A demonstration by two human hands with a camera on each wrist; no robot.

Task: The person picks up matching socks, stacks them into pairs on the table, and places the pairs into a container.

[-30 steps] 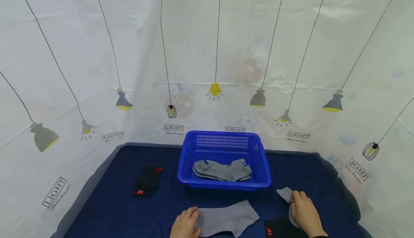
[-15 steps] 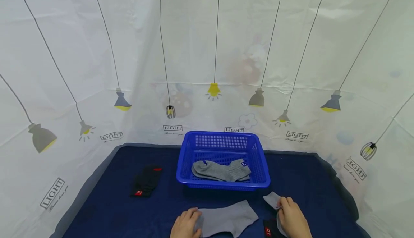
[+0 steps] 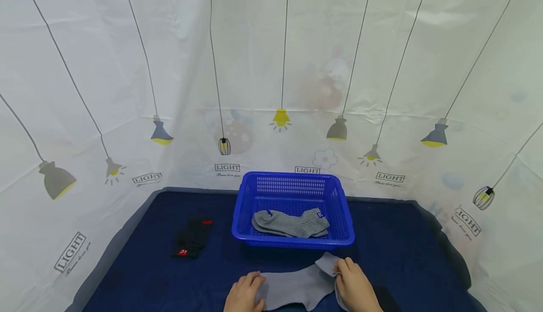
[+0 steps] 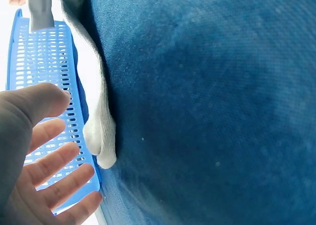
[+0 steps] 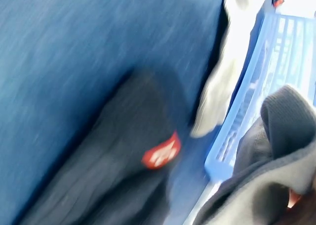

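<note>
The blue basket (image 3: 292,242) sits beyond the flat grey sock (image 3: 292,286) that runs from the loosely spread left hand (image 3: 243,295) to the right hand (image 3: 355,284), which has swung inward, pinching a second grey sock (image 3: 325,263), so the two socks now apparently meet.

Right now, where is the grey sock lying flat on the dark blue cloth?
In the head view, the flat grey sock lies near the bottom middle, in front of the blue basket, between the left hand and the right hand.
</note>
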